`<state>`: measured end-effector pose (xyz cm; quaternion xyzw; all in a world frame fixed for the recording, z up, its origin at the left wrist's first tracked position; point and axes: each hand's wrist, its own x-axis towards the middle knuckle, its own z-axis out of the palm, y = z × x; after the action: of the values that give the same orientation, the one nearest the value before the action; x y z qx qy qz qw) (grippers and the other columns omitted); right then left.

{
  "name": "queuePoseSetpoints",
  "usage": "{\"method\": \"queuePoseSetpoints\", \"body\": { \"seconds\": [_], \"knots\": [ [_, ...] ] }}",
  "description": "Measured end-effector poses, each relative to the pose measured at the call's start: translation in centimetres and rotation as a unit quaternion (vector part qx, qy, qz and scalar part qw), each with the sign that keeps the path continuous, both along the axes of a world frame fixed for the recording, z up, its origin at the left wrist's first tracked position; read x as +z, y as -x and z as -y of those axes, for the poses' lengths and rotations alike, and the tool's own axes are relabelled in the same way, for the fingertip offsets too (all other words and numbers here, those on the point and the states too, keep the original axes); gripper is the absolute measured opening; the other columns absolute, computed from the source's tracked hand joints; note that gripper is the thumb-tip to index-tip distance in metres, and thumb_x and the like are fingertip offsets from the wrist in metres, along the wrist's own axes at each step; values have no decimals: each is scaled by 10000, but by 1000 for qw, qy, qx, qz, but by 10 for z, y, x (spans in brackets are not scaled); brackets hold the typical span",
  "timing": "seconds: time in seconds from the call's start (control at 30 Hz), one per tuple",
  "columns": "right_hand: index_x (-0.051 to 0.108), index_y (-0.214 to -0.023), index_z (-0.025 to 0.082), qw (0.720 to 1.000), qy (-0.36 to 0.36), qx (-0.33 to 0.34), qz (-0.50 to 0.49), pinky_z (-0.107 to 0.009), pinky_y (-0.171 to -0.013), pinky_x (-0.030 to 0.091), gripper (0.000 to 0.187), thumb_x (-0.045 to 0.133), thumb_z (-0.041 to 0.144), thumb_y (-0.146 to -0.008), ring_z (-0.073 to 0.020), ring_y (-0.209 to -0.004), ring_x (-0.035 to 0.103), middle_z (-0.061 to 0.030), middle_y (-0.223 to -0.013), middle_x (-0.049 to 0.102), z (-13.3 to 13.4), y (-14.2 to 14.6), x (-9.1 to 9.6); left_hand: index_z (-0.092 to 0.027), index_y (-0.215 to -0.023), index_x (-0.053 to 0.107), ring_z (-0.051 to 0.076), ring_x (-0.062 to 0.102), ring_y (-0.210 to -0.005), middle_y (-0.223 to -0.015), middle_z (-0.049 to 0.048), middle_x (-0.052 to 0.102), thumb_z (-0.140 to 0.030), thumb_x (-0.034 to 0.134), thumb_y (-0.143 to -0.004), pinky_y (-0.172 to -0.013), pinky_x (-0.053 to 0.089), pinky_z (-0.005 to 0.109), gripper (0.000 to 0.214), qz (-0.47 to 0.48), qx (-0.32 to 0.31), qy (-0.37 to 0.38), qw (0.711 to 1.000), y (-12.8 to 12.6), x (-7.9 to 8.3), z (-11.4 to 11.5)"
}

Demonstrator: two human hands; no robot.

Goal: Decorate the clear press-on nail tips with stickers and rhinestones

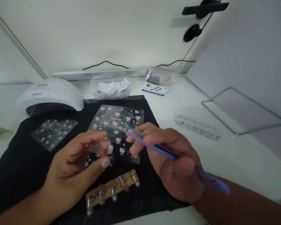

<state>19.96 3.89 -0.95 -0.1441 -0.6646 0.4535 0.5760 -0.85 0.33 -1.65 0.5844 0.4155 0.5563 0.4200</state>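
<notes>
My right hand (175, 156) is closed round a pair of purple tweezers (159, 150), whose slightly parted tips point left. The tips are over the clear sticker sheets; whether they pinch a sticker is too small to tell. My left hand (77, 165) curls its thumb and fingers round a clear sticker sheet (97, 150), mostly seen through and partly hidden by the fingers. Beneath the hands lies a larger clear sticker sheet (133, 137) with small white-and-red cat figures. In front, a tan strip (107, 192) carries several clear, decorated nail tips (114, 191).
A black cloth (152, 193) covers the white table. Another sticker sheet (53, 132) lies left, below a white nail lamp (51, 95). Behind are a clear tub of wipes (112, 90) and an alcohol pads box (156, 84). A metal frame (231, 134) and clear strips (196, 125) are right.
</notes>
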Motion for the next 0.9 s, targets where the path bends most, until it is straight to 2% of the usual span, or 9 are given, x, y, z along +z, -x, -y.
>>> {"method": "queuePoseSetpoints", "body": {
  "seconds": [0.17, 0.3, 0.5, 0.7, 0.9],
  "knots": [
    [709, -1146, 268, 999, 45, -4, -10, -498, -919, 520, 412, 437, 538, -995, -264, -968, 658, -68, -880, 750, 8, 1, -2, -367, -1081, 766, 60, 691, -713, -853, -71, 766, -93, 758, -797, -689, 562, 72, 395, -4, 25, 15, 1000, 1, 0, -1],
    [735, -1089, 256, 997, 50, -36, -54, -488, -939, 510, 405, 460, 536, -987, -257, -921, 665, -55, -814, 746, 7, 4, 1, -368, -1086, 765, 75, 690, -733, -889, -62, 765, -122, 761, -820, -724, 579, 108, 363, -4, 17, 5, 1000, 1, -2, 0],
    [759, -1024, 267, 993, 31, -79, -76, -444, -916, 513, 398, 479, 545, -974, -238, -856, 655, -33, -751, 737, 3, 4, 12, -357, -1098, 763, 76, 674, -750, -912, -58, 757, -169, 750, -858, -762, 574, 114, 306, -36, 36, -16, 999, 5, -7, 3],
    [744, -1060, 257, 994, 13, -71, -86, -449, -927, 507, 394, 461, 523, -997, -241, -877, 656, -36, -774, 732, 1, 3, 12, -410, -1118, 753, 59, 687, -747, -1031, -102, 774, -160, 739, -859, -805, 575, 123, 362, -75, 52, -42, 995, 8, -9, 3],
    [716, -1060, 235, 991, -29, -67, -113, -445, -829, 533, 356, 469, 483, -996, -248, -829, 659, -50, -761, 737, -4, 5, 9, -451, -1107, 747, 59, 705, -716, -1057, -145, 789, -160, 724, -858, -928, 578, 184, 383, -112, 56, -57, 990, 8, -6, 1]
  ]
}}
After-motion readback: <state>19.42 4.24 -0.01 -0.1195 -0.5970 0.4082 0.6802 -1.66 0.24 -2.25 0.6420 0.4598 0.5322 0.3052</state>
